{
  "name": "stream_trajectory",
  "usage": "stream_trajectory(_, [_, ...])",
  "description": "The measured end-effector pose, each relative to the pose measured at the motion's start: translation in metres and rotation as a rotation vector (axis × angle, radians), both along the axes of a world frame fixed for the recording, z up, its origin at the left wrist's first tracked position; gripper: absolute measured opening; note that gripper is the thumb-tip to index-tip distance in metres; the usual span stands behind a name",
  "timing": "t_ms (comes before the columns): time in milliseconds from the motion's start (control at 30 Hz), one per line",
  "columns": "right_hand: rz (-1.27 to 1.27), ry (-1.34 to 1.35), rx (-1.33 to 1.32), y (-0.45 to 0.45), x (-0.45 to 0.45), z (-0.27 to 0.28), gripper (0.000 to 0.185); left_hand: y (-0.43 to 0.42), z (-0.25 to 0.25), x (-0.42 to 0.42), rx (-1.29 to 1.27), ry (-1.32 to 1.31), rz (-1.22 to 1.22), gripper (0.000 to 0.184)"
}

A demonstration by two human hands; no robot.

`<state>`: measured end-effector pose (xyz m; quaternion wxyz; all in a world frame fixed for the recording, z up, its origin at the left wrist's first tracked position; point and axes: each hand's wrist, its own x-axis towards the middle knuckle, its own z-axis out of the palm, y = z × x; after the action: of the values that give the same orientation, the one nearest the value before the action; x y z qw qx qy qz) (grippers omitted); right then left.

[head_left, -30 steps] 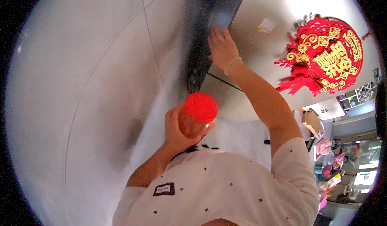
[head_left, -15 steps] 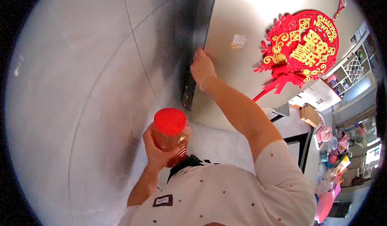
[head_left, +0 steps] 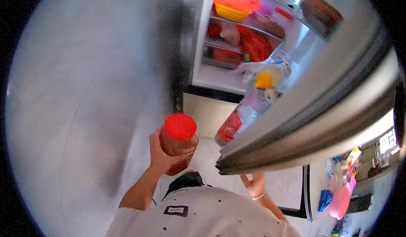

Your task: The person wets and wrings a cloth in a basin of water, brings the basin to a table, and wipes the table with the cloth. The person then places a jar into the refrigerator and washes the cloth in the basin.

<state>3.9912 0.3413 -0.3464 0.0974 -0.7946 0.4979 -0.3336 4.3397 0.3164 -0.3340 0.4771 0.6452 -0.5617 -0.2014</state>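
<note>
My left hand [head_left: 160,155] is wrapped round a clear jar [head_left: 175,146] of reddish-brown contents with a red lid [head_left: 180,126], in front of my body. The refrigerator door [head_left: 296,146] stands swung open on the right. Just beneath the door's lower edge is my right hand [head_left: 255,186], its thumb and fingers apart, with some fingertips hidden by the door. Inside the refrigerator, a yellow basket [head_left: 230,12] and red bags [head_left: 253,42] sit on shelves. Door racks hold a bottle with an orange-yellow cap [head_left: 264,80] and red packets [head_left: 230,127].
A grey wall or panel [head_left: 93,89] fills the left side. At the lower right are a pink container [head_left: 339,201], a blue bag [head_left: 325,200] and other household items. Pale floor tiles [head_left: 279,188] show below the door.
The refrigerator door has swung open to the right, showing the shelves. My right hand has moved from the door's edge down to below it. My left hand still holds the jar.
</note>
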Motion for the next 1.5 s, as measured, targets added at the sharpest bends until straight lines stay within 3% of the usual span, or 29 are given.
stream_trajectory(67, [-0.276,-0.442,0.255,0.039,-0.046,-0.067,0.043,-0.012,0.009,-0.012,0.042,0.018,-0.032,0.107])
stream_trajectory(133, [-0.391,-1.126,0.474,0.07,-0.062,-0.063,0.06,-0.027,0.014,-0.028,-0.074,0.116,-0.139,0.109])
stream_trajectory(200, [-0.409,-0.889,0.463,0.096,-0.093,-0.083,0.067,-0.054,0.026,-0.037,-0.15,0.15,-0.205,0.109])
stream_trajectory(267, [-0.397,-0.692,0.24,0.105,-0.101,-0.086,0.07,-0.088,0.039,-0.045,-0.168,0.154,-0.223,0.11])
stream_trajectory(333, [-0.726,-0.962,0.137,0.113,-0.128,-0.154,0.081,-0.124,0.07,-0.049,-0.191,0.291,-0.289,0.11])
stream_trajectory(400, [-0.59,-0.931,0.004,0.091,-0.115,-0.109,0.08,-0.168,0.099,-0.06,-0.255,0.448,-0.377,0.11])
stream_trajectory(467, [-0.711,-1.039,-0.035,0.071,-0.122,-0.126,0.071,-0.228,0.118,-0.057,-0.365,0.517,-0.487,0.109])
stream_trajectory(500, [-0.821,-0.951,-0.041,0.058,-0.085,-0.068,0.077,-0.249,0.133,-0.059,-0.433,0.549,-0.55,0.109])
stream_trajectory(533, [-0.967,-1.024,-0.163,0.051,-0.109,-0.112,0.072,-0.274,0.154,-0.061,-0.441,0.602,-0.587,0.108])
stream_trajectory(633, [-1.178,-1.119,-0.33,0.026,-0.105,-0.106,0.072,-0.333,0.215,-0.065,-0.456,0.73,-0.664,0.106])
stream_trajectory(833, [-1.365,-1.106,-0.417,0.007,-0.097,-0.108,0.073,-0.424,0.326,-0.068,-0.51,0.696,-0.685,0.098])
stream_trajectory(1100, [-1.496,-1.123,-0.445,-0.01,-0.083,-0.128,0.075,-0.51,0.368,-0.059,-0.565,0.615,-0.705,0.092])
stream_trajectory(1167, [-1.508,-1.118,-0.442,-0.013,-0.082,-0.125,0.075,-0.542,0.385,-0.041,-0.567,0.587,-0.803,0.087])
stream_trajectory(1267, [-1.525,-1.1,-0.433,-0.019,-0.086,-0.117,0.076,-0.533,0.402,-0.034,-0.668,0.57,-0.797,0.08])
stream_trajectory(1367, [-1.537,-1.094,-0.413,-0.025,-0.09,-0.115,0.077,-0.527,0.415,-0.034,-0.66,0.448,-0.594,0.079])
stream_trajectory(1433, [-1.54,-1.104,-0.412,-0.027,-0.091,-0.115,0.078,-0.545,0.407,-0.031,-0.588,0.294,-0.384,0.079])
stream_trajectory(1500, [-1.541,-1.113,-0.417,-0.023,-0.095,-0.119,0.078,-0.55,0.393,-0.033,-0.632,0.228,-0.325,0.08])
